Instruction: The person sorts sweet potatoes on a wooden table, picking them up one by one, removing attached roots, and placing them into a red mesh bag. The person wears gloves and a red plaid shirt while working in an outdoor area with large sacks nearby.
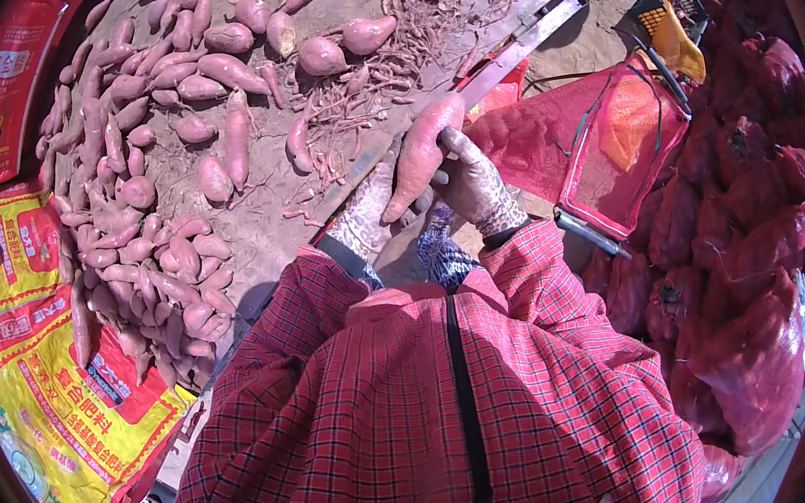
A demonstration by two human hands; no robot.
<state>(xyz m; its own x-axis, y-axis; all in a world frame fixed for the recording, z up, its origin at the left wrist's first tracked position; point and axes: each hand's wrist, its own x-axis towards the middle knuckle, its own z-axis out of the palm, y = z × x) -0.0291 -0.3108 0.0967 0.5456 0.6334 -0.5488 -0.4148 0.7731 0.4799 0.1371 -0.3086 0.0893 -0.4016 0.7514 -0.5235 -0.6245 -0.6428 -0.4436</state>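
Observation:
A long pink sweet potato (423, 155) is held at a slant between my two hands, over the near edge of the work surface. My left hand (365, 207), in a patterned glove, grips it along its left side, with part of the fingers hidden beneath it. On the other side my right hand (478, 180), gloved in the same pattern, has its thumb and fingers against the sweet potato. Just beyond lie thin root trimmings (382, 88) on the dusty surface (279, 229). To the right of my right hand is a red mesh bag (532, 141) held open by a frame.
A large pile of sweet potatoes (171, 272) covers the left side. Red and yellow printed sacks (51, 400) line the left edge. Filled red mesh bags (746, 352) are heaped at right, near a dark plastic crate (674, 7) with a yellow cloth or glove (676, 44).

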